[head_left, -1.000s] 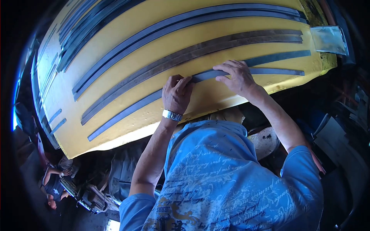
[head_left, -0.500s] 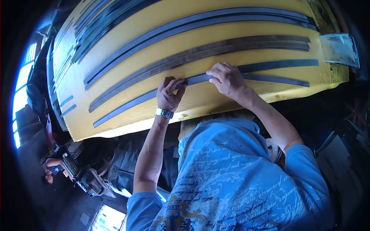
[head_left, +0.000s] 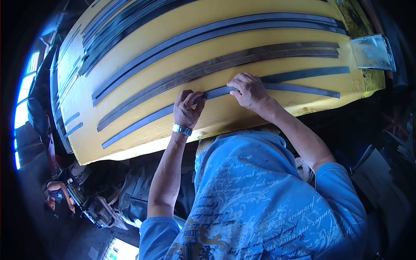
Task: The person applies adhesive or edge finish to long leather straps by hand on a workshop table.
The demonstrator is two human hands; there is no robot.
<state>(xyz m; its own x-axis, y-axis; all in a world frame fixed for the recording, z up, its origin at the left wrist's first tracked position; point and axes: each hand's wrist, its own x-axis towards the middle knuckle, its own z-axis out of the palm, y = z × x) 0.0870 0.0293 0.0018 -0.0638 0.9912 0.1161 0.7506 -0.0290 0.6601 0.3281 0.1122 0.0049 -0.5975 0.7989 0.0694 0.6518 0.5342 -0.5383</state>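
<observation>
A long, narrow blue-grey strip, which looks like leather, runs along the near side of the yellow tabletop. My left hand, with a metal watch at its wrist, pinches it near the middle. A short way to the right, my right hand also has its fingers closed on this strip, thumb toward the left hand. Beside the strip's right half lies a darker strip; how far it runs under or behind my hands is hidden. Just beyond lies a pair of brown strips.
Farther back lie a pair of grey strips and a thick stack of dark strips. Two short pieces sit at the left edge. A clear plastic-like sheet hangs at the right edge. Another person is at the lower left by machinery.
The view has shifted slightly, so the table and strips sit a little farther left. Both hands keep almost the same place on the strip. The other person has changed posture.
</observation>
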